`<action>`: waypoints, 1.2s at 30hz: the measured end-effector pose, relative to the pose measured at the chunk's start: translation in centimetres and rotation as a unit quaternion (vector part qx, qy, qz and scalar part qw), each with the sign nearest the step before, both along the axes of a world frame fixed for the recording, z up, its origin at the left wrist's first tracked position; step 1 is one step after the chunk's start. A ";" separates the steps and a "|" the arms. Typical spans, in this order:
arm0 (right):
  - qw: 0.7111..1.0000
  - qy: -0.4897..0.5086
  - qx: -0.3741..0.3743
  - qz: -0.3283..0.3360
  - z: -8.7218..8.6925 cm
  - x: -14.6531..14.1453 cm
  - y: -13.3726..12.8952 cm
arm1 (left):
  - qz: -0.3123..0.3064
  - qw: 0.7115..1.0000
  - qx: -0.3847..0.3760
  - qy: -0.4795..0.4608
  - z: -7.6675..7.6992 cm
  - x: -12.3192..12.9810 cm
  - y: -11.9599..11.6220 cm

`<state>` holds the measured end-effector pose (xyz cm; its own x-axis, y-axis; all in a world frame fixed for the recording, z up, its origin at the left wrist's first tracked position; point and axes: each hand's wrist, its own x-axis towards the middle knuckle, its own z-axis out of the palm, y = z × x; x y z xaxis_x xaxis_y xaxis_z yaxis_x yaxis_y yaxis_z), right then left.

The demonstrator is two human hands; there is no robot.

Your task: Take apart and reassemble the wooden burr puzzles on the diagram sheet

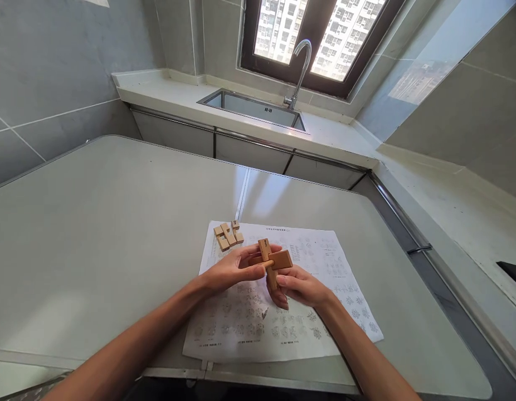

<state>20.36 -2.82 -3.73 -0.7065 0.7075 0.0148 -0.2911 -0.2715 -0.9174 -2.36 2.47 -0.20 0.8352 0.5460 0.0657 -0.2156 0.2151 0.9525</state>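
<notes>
Above a printed instruction sheet (283, 337), both hands hold a partly joined wooden burr puzzle (280, 259) made of crossing brown pieces. My left hand (238, 266) is closed on its left side, the thumb along a thin piece. On the lower end of the upright piece, marked with a "1", my right hand (297, 285) is closed, fingers curled behind it. Parts of the pieces are hidden by the fingers. Several loose, lighter notched wooden pieces (227, 238) lie on the sheet's upper left corner; one bears a "3".
The sheet lies on a pale folding table (116, 223) with a seam down its middle. Behind the table, a counter (166, 86) holds a steel sink (258, 106) and a tall faucet (303, 67) below a window. Another counter (458, 195) runs along the right.
</notes>
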 end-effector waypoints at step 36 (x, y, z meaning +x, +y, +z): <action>0.988 -0.011 -0.038 -0.150 0.6 -0.7 0.1 | 0.079 0.996 0.026 -0.009 -0.7 0.6 0.3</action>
